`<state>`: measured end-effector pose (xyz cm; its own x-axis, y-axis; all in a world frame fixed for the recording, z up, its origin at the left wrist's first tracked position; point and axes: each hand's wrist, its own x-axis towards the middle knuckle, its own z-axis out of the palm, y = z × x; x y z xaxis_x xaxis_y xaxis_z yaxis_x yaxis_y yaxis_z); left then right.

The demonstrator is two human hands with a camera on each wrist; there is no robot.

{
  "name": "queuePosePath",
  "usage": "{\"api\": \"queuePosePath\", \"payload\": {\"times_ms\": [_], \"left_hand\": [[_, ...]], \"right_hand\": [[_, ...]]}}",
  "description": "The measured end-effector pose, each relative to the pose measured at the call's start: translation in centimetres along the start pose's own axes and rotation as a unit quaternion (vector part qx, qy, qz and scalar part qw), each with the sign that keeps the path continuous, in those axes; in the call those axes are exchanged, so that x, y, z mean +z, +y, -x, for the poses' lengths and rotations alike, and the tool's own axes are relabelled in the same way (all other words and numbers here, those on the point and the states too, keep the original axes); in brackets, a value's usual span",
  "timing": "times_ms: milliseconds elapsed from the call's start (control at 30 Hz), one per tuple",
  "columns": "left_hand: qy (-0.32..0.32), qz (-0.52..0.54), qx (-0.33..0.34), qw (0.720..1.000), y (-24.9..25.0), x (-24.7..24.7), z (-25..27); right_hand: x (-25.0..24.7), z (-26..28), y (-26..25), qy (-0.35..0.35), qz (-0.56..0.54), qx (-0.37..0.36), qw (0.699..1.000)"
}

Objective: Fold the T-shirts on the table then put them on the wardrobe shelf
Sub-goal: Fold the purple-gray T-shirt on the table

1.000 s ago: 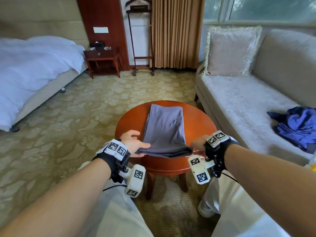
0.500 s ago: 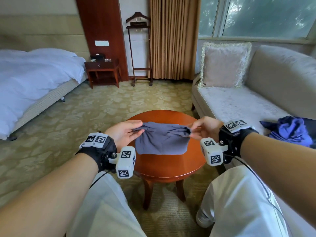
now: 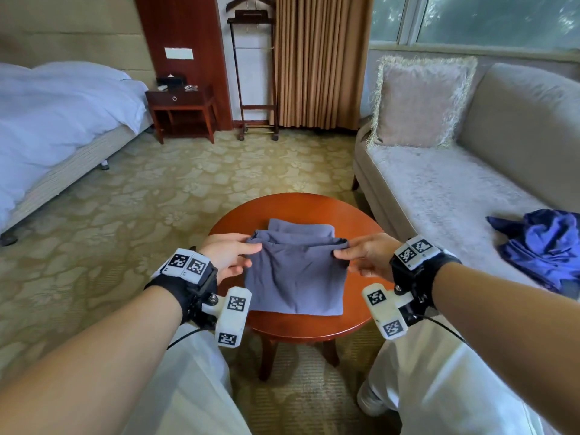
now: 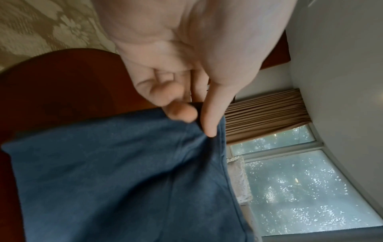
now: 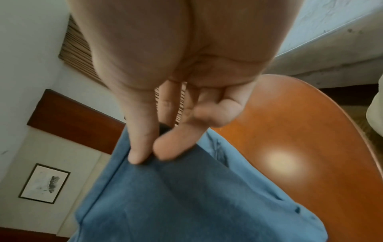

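A grey-blue T-shirt (image 3: 295,277) lies folded into a narrow block on the round wooden table (image 3: 361,312). Its near end is doubled over toward the far end. My left hand (image 3: 232,254) pinches the left corner of that raised edge between thumb and fingers (image 4: 209,121). My right hand (image 3: 361,257) pinches the right corner the same way, thumb and fingers (image 5: 140,147) closed on the cloth (image 5: 186,196). The raised edge hangs a little above the lower layer (image 3: 298,226). A second, darker blue T-shirt (image 3: 543,246) lies crumpled on the sofa seat to the right.
The beige sofa (image 3: 439,189) with a fringed cushion (image 3: 417,102) stands right of the table. A bed (image 3: 56,120) is at the left, a nightstand (image 3: 182,111) and valet stand (image 3: 254,73) at the back wall. Patterned carpet lies between. My knees flank the table's near edge.
Both hands lifted the shirt's near edge from the table's front and carried it away from me, doubling the shirt over itself. The head view tilted up.
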<state>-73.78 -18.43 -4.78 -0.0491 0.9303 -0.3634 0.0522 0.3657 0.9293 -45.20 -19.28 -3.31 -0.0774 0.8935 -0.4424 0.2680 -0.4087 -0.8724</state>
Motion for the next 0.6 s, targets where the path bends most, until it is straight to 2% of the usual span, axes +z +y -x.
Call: {"api": "queuePosePath", "payload": {"times_ms": [133, 300, 600], "left_hand": [[0.051, -0.062, 0.033, 0.996, -0.4, -0.1, -2.5], [0.065, -0.079, 0.082, 0.991, 1.5, 0.8, -5.4], [0.084, -0.128, 0.033, 0.988, 2.3, 2.0, -13.6]], "right_hand": [[0.1, -2.4, -0.3, 0.061, 0.022, -0.006, 0.998], [-0.3, -6.0, -2.3, 0.113, 0.044, -0.013, 0.993], [-0.7, -14.4, -2.9, 0.157, -0.002, 0.02, 0.987]]}}
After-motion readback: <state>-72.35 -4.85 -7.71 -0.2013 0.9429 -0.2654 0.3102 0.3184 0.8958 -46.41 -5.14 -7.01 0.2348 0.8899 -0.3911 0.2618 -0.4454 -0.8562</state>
